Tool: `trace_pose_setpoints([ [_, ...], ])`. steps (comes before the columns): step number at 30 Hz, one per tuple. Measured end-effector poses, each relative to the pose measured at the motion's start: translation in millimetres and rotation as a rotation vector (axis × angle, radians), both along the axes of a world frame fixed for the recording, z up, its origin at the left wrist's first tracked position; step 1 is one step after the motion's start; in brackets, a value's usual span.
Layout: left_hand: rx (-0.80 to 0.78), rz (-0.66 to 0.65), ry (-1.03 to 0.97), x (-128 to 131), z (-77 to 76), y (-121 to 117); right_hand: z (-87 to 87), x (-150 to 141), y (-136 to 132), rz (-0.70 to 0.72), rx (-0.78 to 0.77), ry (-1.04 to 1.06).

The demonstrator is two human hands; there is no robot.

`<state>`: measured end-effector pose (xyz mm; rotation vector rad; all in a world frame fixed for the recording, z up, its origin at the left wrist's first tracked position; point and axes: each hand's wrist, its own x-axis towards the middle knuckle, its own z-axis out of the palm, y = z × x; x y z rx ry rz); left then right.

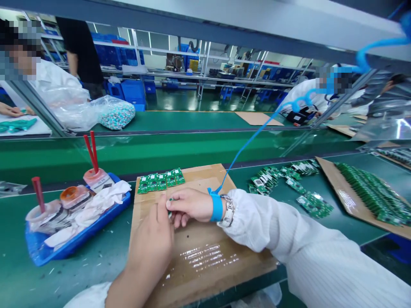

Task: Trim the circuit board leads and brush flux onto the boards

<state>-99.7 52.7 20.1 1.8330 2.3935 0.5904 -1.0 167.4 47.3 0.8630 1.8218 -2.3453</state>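
Observation:
Both of my hands meet over a sheet of brown cardboard point(199, 252) on the green bench. My right hand point(189, 205), with a blue wrist strap and a metal watch, is closed in a pinch on a small green circuit board point(170, 200) that barely shows between the fingers. My left hand point(154, 239) is curled beside it, its fingertips touching the same small board. A short row of green circuit boards point(160, 180) lies along the far edge of the cardboard, just beyond my hands.
A blue tray point(77, 239) at left holds small pots with red sticks and white wipes. Loose boards point(285, 184) lie at right, with a dense stack point(372, 192) on another cardboard sheet. A coiled blue cord point(250, 141) rises from my wrist. Other people work across the bench.

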Motion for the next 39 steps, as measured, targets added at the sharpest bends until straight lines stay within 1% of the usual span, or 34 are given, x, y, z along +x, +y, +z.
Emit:
trace_pose_setpoints([
  [1,0.072,-0.043,0.041,3,-2.1,2,-1.5,2,-2,-0.022,-0.006,0.021],
  [2,0.149,-0.091,0.070,6,-4.0,3,-2.9,4,0,-0.044,0.028,0.012],
  [4,0.263,-0.163,0.096,11,-6.3,2,-5.4,8,15,-0.083,0.136,-0.042],
  [5,0.283,-0.180,0.090,13,-6.5,0,-6.7,9,28,-0.109,0.194,-0.071],
  [7,0.238,-0.169,0.039,13,-5.5,-3,-9.5,10,61,-0.168,0.298,-0.125],
  [9,0.130,-0.122,-0.043,10,-4.1,-6,-12.8,8,95,-0.200,0.404,-0.207],
  [10,0.070,-0.105,-0.088,8,-3.5,-6,-14.7,6,111,-0.194,0.444,-0.255],
  [12,-0.041,-0.076,-0.160,0,-2.6,-5,-18.7,0,136,-0.142,0.490,-0.346],
  [14,-0.119,-0.051,-0.195,-10,-1.5,-2,-23.1,-7,150,-0.056,0.507,-0.414],
  [16,-0.153,-0.025,-0.196,-21,0.4,1,-27.4,-14,155,0.028,0.521,-0.458],
  [18,-0.152,-0.016,-0.170,-31,3.3,4,-30.5,-18,154,0.089,0.545,-0.483],
  [20,-0.141,-0.025,-0.115,-40,7.0,10,-31.8,-20,152,0.124,0.581,-0.496],
  [22,-0.148,-0.042,-0.041,-46,10.6,23,-31.3,-20,152,0.141,0.627,-0.502],
  [24,-0.177,-0.064,0.019,-50,13.1,43,-29.8,-19,153,0.143,0.689,-0.506],
  [27,-0.216,-0.094,0.059,-54,12.5,84,-27.4,-19,153,0.114,0.837,-0.491],
  [30,-0.278,-0.115,0.100,-58,6.2,124,-27.2,-23,148,0.097,0.993,-0.419],
  [32,-0.325,-0.137,0.120,-61,0.3,142,-28.9,-26,142,0.118,1.051,-0.365],
  [35,-0.389,-0.172,0.139,-63,-7.9,153,-33.4,-28,134,0.155,1.085,-0.314],
  [39,-0.420,-0.188,0.172,-63,-12.3,152,-36.7,-28,129,0.142,1.100,-0.283],
])
